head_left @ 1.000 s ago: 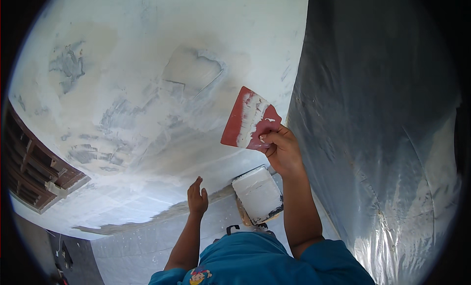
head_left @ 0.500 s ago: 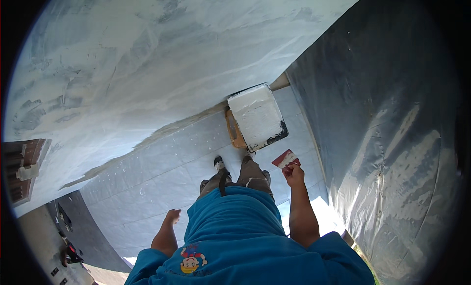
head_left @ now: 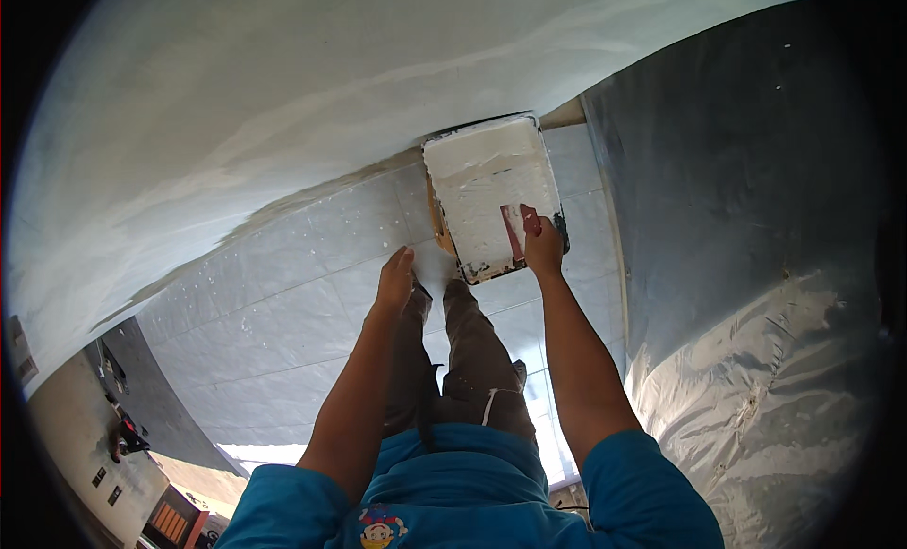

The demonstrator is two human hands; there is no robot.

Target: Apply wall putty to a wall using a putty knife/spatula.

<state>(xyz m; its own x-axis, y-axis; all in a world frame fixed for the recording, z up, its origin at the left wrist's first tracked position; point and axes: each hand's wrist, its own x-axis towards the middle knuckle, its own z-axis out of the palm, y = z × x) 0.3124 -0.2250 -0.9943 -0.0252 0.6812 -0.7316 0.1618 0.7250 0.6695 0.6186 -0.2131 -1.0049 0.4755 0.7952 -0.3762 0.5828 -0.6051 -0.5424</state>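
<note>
My right hand [head_left: 543, 247] is closed around a red putty knife [head_left: 513, 230], its blade smeared with white. The knife is over the near right part of a rectangular container [head_left: 564, 235] of white putty [head_left: 484, 176]; whether the blade touches the putty I cannot tell. Dark smears mark the container's rim. My left hand [head_left: 395, 280] hangs left of the container, above my leg, its fingers drawn together with nothing visible in them.
A whitish coated wall [head_left: 283, 95] rises along the far left side. Grey sheeting [head_left: 718, 171] hangs on the right. Under the container's left side shows a brown support [head_left: 437, 218]. The tiled floor [head_left: 274, 303] has white spatters.
My right hand has moved forward and slightly left, bringing the putty knife over the container. My left hand has come forward and right. My view has shifted, and I lean nearer the container.
</note>
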